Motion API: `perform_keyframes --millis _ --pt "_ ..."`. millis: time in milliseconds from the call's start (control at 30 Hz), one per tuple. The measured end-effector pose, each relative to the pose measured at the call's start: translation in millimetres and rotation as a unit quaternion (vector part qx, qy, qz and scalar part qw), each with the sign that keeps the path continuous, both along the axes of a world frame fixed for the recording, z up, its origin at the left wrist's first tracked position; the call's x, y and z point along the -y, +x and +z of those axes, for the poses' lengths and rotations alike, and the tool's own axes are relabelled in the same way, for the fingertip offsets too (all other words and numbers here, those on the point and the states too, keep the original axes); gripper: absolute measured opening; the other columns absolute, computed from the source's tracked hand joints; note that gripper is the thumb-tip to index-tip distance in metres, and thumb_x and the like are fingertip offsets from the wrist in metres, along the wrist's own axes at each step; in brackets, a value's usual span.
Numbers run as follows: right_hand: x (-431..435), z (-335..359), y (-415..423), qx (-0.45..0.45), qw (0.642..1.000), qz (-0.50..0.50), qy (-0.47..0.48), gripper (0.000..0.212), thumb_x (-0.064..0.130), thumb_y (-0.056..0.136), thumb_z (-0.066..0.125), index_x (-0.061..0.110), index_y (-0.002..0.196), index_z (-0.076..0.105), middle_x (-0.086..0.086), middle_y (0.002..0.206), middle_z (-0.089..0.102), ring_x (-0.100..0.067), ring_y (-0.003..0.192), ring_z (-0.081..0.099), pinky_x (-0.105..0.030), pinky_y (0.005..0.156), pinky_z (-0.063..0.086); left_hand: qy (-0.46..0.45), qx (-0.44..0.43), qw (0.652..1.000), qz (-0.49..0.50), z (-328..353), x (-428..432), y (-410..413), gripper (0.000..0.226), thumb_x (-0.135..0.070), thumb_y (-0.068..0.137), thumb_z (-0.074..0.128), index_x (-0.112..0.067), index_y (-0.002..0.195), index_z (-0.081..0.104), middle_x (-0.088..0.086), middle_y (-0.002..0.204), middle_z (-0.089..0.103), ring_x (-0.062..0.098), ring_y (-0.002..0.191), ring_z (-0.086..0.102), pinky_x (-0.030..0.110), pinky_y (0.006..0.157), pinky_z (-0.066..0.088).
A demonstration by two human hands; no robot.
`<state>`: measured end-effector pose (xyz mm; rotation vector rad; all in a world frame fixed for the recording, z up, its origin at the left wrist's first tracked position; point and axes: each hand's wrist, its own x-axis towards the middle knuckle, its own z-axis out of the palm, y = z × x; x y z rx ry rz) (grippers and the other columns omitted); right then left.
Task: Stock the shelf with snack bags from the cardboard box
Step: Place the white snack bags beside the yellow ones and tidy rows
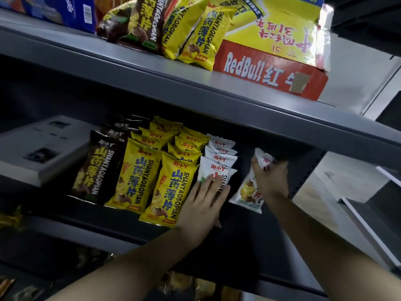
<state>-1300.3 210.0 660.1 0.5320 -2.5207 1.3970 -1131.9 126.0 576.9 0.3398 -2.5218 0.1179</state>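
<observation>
White snack bag (247, 190), just one, is gripped by the right hand (271, 179), left hand (201, 205) flat on the white row (219, 158).

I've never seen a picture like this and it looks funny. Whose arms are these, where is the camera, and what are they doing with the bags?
There is no machine here: these are a person's two bare arms. The camera sits on the person's head and looks down, so you see what they see. The left hand lies flat on the front white bag of a row on the shelf. The right hand grips a second white bag just to the right of that row. Beside the white row stand rows of yellow bags and brown bags. On the shelf above sits a red cardboard box.
</observation>
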Motion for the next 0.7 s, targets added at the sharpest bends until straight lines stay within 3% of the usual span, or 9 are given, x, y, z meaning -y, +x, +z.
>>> perform_keyframes --millis 167,267,400,567,700 --pt "41 -16 -14 0.007 0.996 -0.055 0.066 0.089 0.058 0.080 0.063 0.001 0.139 0.029 -0.019 0.142 0.040 -0.039 0.128 0.042 -0.049 0.096 0.043 -0.013 -0.009 0.999 0.033 -1 5 -8 0.114 -0.053 0.044 0.085 -0.020 0.140 0.035 0.012 0.144 0.045 0.032 0.130 0.046 0.047 0.101 0.043" --pt "60 -22 -19 -0.010 0.994 -0.073 0.083 0.084 0.055 0.081 0.064 -0.001 0.136 0.032 -0.020 0.138 0.042 -0.037 0.128 0.039 -0.049 0.091 0.044 -0.021 -0.022 0.999 0.026 -3 12 -12 0.108 -0.053 0.045 0.085 -0.020 0.138 0.040 0.010 0.143 0.047 0.030 0.131 0.046 0.043 0.098 0.047" --pt "78 -24 -27 0.000 0.993 -0.083 0.081 0.071 0.035 0.085 0.066 -0.005 0.133 0.033 -0.023 0.136 0.040 -0.038 0.128 0.036 -0.048 0.092 0.041 -0.014 -0.012 1.000 0.016 -9 17 -16 0.112 -0.060 0.042 0.083 -0.022 0.139 0.043 0.010 0.145 0.045 0.029 0.133 0.040 0.040 0.098 0.048" --pt "81 -32 -37 -0.006 0.997 -0.036 0.071 0.063 0.018 0.083 0.068 -0.011 0.128 0.035 -0.030 0.132 0.036 -0.042 0.123 0.036 -0.043 0.094 0.037 0.002 0.016 1.000 0.016 -10 17 -17 0.122 -0.076 0.036 0.073 -0.020 0.140 0.041 0.012 0.147 0.042 0.031 0.133 0.042 0.042 0.099 0.047" --pt "51 -44 -36 -0.133 0.974 0.075 0.167 0.075 0.023 0.078 0.073 0.000 0.137 0.033 -0.028 0.129 0.036 -0.044 0.116 0.037 -0.050 0.093 0.042 -0.025 -0.001 1.000 0.019 -13 14 -16 0.118 -0.077 0.044 0.070 -0.018 0.141 0.039 0.014 0.146 0.043 0.031 0.134 0.039 0.044 0.101 0.046"
